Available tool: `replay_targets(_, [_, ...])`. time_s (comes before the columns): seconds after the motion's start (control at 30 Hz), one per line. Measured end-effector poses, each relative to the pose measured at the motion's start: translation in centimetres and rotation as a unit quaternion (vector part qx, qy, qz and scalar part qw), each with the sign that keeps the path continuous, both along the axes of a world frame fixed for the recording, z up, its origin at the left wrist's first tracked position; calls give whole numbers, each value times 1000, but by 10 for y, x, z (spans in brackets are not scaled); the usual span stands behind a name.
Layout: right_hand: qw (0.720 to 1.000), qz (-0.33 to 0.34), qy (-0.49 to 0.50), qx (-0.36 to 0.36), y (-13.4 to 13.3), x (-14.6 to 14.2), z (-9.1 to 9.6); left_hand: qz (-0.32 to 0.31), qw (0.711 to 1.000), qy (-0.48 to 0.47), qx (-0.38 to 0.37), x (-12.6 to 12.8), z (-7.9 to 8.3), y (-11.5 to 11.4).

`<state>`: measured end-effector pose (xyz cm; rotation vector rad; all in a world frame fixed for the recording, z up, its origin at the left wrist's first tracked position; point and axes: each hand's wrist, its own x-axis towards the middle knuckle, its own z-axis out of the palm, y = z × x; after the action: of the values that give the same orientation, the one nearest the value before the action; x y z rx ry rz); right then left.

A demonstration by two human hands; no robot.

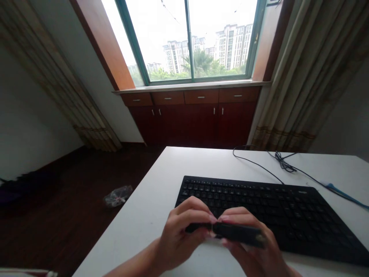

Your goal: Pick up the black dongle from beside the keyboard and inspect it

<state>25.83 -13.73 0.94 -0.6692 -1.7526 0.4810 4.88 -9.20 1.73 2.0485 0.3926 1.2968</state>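
On the white desk (pixel 129 234) under the window (pixel 187 40), I see the left grip (pixel 180 236) and right grip (pixel 250 240) closed on a dark rectangular strip (pixel 238 234), held near the black keyboard (pixel 276 215). Fingers hide much of it, so I can't make out what it is.

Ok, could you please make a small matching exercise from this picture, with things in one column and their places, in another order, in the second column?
Things:
1. keyboard
2. black bar
3. plastic bag
4. cable

Places:
A. between the left hand and right hand
B. on the table, beyond the keyboard
C. on the floor
D. on the table, just beyond the hands

Pairs: 1-D, 2-A, 3-C, 4-B
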Motion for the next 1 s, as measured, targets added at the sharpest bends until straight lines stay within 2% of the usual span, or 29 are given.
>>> replay_targets(0.1, [999,-33,19,1,-3,2,-13,15,997,-48,-63,4,-2,0])
replay_targets(0.23, [994,-43,65,-76,-8,0,-25,-16,990,-67,-126,8,-2,1])
replay_targets(0.33, [975,-78,135,-161,-14,-7,-24,-43,986,-28,-160,8,0,0])
replay_targets(0.4, [946,-114,189,-238,-16,-12,-19,-33,994,38,-100,9,2,3])
replay_targets(0.47, [919,-140,236,-284,-16,-15,-12,-28,995,100,10,9,6,13])
replay_targets(0.57, [885,-169,309,-305,-10,-13,-2,-51,972,169,152,2,11,41])
replay_targets(0.63, [871,-177,333,-313,-4,-7,2,-19,956,212,202,-11,12,63])
replay_targets(0.73, [868,-192,340,-308,5,5,2,68,948,268,160,-39,10,88])
replay_targets(0.77, [866,-200,344,-302,8,7,2,76,941,298,141,-50,9,93])
replay_targets(0.83, [860,-209,361,-293,13,11,2,60,915,376,131,-67,8,100])
replay_targets(0.9, [858,-198,379,-285,17,12,2,35,888,432,151,-78,8,104])
replay_targets(1.0, [857,-172,409,-263,21,14,6,-4,875,449,182,-81,10,106])
